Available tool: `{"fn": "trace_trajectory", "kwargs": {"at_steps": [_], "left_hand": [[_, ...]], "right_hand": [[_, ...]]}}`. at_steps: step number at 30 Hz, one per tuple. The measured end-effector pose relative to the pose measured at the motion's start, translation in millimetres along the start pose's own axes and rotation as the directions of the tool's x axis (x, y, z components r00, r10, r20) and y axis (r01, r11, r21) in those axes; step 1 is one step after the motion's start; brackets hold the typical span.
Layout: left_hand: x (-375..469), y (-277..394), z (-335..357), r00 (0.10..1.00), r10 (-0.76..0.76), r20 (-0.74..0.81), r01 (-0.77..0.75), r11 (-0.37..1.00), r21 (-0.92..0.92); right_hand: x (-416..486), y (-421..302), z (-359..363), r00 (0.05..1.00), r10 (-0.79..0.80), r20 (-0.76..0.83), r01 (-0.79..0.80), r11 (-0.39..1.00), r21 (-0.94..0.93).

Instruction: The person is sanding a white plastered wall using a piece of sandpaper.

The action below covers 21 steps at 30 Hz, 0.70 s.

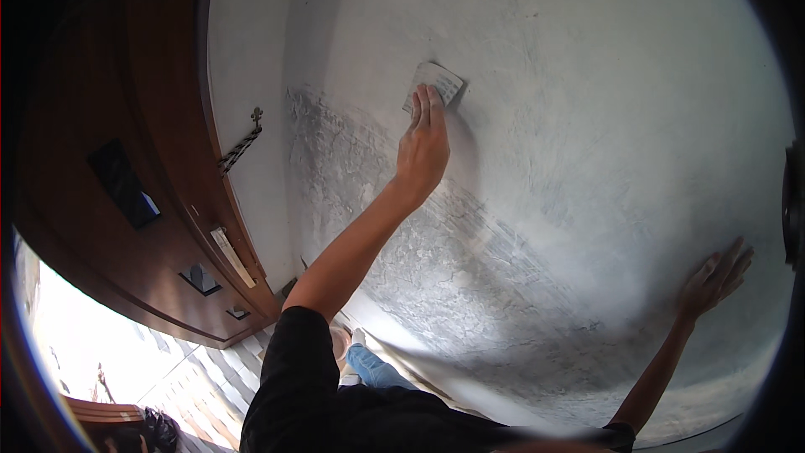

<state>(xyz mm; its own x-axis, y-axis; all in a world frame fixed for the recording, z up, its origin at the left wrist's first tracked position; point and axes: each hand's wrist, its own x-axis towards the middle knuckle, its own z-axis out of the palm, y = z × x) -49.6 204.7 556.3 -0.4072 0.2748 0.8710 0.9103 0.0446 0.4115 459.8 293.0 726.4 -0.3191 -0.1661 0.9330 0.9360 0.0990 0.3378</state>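
Observation:
Up on the wall, my left hand (424, 145) presses a small sheet of sandpaper (448, 77) against the pale grey wall (578, 94). The sheet's printed backing faces me, and my fingertips lie on its lower part. Off to the right, my right hand (714, 280) rests on the wall with its fingers spread, holding nothing. Below the smooth area, a band of rough, cracked and flaking plaster (377, 226) slants down to the right. Faint scuffs and grey smears mark the smooth part near the sandpaper.
A brown wooden door (135, 157) stands at the left, with a braided cord (240, 150) running from it to a wall hook (256, 115). A pinkish round container (339, 343) is by my feet on the floor. A black plastic bag (162, 431) lies lower left.

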Motion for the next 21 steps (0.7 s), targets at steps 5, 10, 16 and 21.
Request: {"fn": "trace_trajectory", "kwargs": {"at_steps": [5, 10, 16, 21], "left_hand": [[34.8, -51.3, -4.2, 0.994, -0.033, -0.103, 0.051, 0.984, 0.173], [58.3, -78.5, -28.7, 0.891, -0.433, 0.138, 0.408, 0.896, 0.174], [-4.4, -50.9, 2.7, 0.994, -0.108, -0.007, 0.108, 0.991, 0.077], [59.7, -109.6, -28.8, 0.928, -0.368, 0.052, 0.349, 0.911, 0.221]], "right_hand": [[-3.0, -0.2, -0.3, 1.0, -0.006, 0.013, 0.006, 1.0, -0.002], [-4.9, -7.4, 3.3, 1.0, 0.008, 0.017, -0.008, 1.0, 0.027], [-3.1, 1.1, -3.8, 0.999, -0.032, 0.018, 0.032, 0.999, 0.018], [-0.1, -7.6, -1.8, 1.0, -0.014, 0.01, 0.014, 1.0, 0.023]]}}
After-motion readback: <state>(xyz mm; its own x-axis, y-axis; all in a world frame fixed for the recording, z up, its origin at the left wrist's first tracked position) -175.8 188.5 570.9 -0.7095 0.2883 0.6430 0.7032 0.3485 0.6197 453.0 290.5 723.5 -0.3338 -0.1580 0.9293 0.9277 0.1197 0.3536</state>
